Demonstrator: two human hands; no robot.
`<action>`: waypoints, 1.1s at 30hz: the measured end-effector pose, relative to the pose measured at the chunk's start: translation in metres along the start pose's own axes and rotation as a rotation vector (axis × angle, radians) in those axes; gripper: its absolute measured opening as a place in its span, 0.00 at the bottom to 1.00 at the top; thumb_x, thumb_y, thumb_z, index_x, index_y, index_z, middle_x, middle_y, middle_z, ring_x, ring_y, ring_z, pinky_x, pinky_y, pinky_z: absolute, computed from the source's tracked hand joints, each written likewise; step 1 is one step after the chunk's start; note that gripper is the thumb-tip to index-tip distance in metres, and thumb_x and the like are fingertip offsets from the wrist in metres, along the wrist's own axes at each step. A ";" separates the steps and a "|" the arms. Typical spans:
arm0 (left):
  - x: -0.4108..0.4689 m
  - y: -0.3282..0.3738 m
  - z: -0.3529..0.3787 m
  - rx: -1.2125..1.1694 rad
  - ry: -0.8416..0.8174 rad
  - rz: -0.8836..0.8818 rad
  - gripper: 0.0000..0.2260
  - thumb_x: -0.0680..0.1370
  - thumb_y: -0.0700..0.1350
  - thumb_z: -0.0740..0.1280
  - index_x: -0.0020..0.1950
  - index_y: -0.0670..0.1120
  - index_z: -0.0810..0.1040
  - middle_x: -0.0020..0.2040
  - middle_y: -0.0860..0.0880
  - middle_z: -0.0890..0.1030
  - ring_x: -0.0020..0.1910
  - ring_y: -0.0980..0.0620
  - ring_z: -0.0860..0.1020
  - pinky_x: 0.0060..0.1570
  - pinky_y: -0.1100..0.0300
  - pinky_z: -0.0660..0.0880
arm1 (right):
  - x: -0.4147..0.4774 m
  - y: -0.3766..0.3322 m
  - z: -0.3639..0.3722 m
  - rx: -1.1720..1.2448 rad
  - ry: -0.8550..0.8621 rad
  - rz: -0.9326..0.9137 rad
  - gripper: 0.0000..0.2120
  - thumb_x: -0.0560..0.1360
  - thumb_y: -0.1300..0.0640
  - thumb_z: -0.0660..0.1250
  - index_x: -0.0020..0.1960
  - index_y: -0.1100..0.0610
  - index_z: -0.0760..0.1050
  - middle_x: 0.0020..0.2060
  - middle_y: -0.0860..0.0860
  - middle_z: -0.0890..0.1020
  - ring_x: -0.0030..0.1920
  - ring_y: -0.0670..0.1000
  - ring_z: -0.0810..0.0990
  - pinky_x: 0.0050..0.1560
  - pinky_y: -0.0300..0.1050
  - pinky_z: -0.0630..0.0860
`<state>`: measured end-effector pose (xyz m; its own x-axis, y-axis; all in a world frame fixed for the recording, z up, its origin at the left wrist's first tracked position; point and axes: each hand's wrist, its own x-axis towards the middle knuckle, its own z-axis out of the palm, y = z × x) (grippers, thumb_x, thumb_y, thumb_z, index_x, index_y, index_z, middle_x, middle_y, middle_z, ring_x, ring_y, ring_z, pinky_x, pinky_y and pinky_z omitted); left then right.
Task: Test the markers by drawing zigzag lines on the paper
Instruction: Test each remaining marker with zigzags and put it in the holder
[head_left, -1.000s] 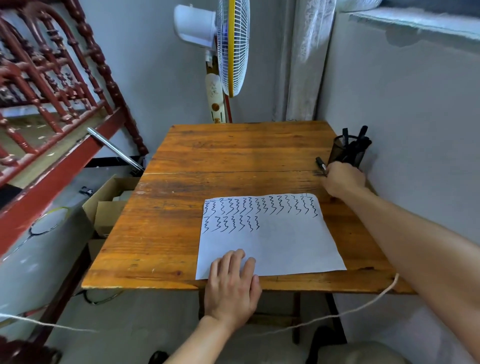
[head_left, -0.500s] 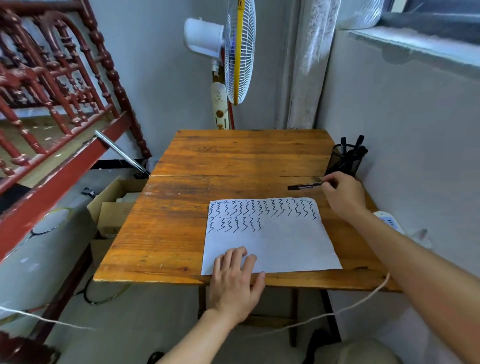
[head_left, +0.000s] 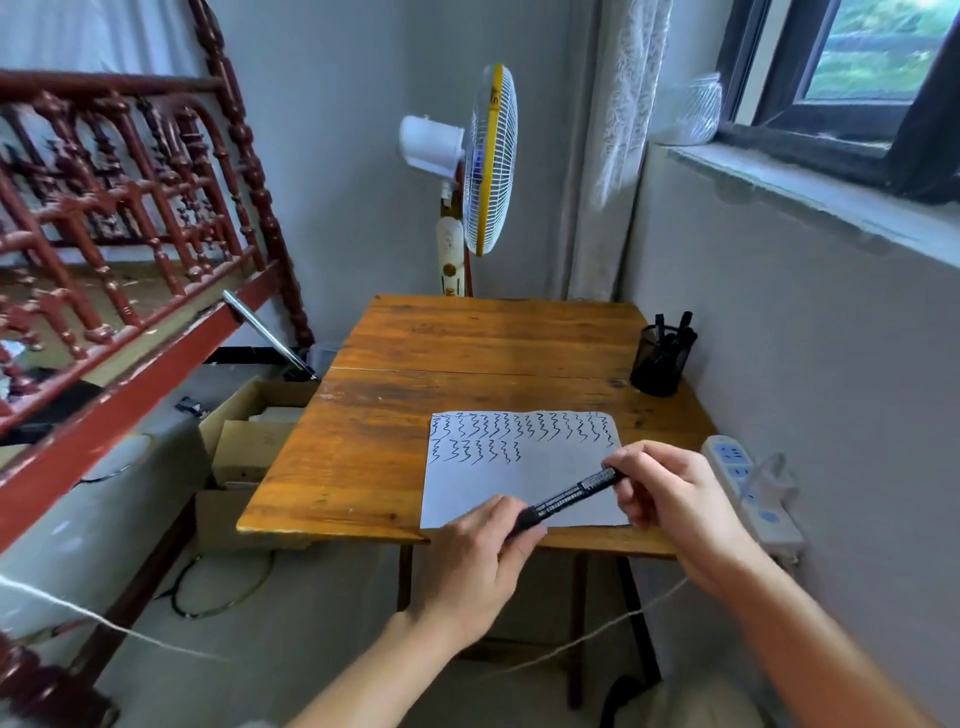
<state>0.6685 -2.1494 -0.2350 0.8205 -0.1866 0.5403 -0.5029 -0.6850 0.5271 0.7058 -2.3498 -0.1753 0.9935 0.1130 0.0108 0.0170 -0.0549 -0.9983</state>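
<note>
A white sheet of paper (head_left: 519, 475) lies on the wooden table (head_left: 415, 415), with two rows of black zigzag lines along its far part. Above the sheet's near edge I hold a black marker (head_left: 571, 496) level between both hands. My right hand (head_left: 670, 493) grips its right end. My left hand (head_left: 478, 556) pinches its left end, where the cap sits. A black mesh pen cup (head_left: 658, 364) with several more markers stands at the table's far right, by the wall.
A standing fan (head_left: 488, 161) is behind the table. Open cardboard boxes (head_left: 249, 441) sit on the floor to the left, under a red carved bed frame (head_left: 130, 312). A white power strip (head_left: 748, 488) lies at the right by the wall. A thin cord (head_left: 597, 629) crosses below the table.
My right hand brought the marker from beside the pen cup back over the paper's near edge. My left hand lifted off the paper and took hold of the marker's other end.
</note>
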 end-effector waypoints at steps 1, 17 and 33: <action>-0.005 0.007 -0.005 0.021 0.000 0.031 0.08 0.78 0.55 0.59 0.46 0.51 0.70 0.38 0.56 0.76 0.35 0.61 0.72 0.34 0.71 0.65 | -0.006 -0.001 0.002 0.071 0.001 0.021 0.11 0.79 0.58 0.64 0.40 0.59 0.80 0.25 0.52 0.73 0.27 0.49 0.69 0.28 0.42 0.65; -0.034 0.043 -0.043 -0.025 -0.146 0.002 0.14 0.79 0.60 0.52 0.37 0.56 0.65 0.29 0.58 0.67 0.28 0.59 0.66 0.28 0.65 0.58 | -0.052 0.000 0.025 0.178 -0.273 0.067 0.15 0.68 0.55 0.70 0.28 0.54 0.67 0.22 0.57 0.74 0.18 0.52 0.69 0.22 0.37 0.60; 0.000 0.034 -0.030 -0.173 -0.228 -0.043 0.15 0.79 0.59 0.52 0.35 0.55 0.63 0.27 0.55 0.65 0.26 0.55 0.63 0.27 0.62 0.58 | -0.017 -0.007 0.021 0.227 -0.142 0.058 0.16 0.70 0.63 0.67 0.24 0.57 0.69 0.20 0.57 0.70 0.16 0.49 0.64 0.18 0.36 0.60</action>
<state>0.6430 -2.1520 -0.1973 0.8723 -0.3271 0.3635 -0.4889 -0.5688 0.6614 0.6862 -2.3307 -0.1693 0.9661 0.2553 -0.0389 -0.0810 0.1567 -0.9843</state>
